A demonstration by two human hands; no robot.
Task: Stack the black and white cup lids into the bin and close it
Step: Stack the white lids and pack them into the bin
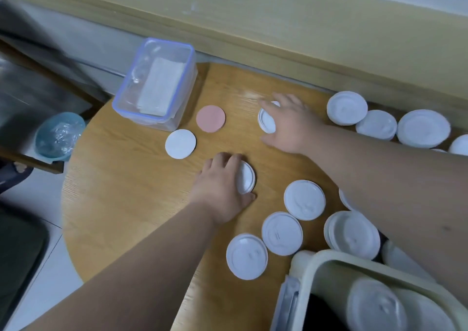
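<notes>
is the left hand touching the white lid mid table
Touching. Head view: the left hand lies over the white round plastic cup lid, thumb curled round its edge.

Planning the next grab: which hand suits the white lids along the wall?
Right, probably: the right hand, gripping the far lid, is near the wall lids; the left hand, holding the near lid, sits farther.

Dim, flat indoor light; faint glare on table [243, 94]; overall motion blur; wide-angle edge distortion.
</notes>
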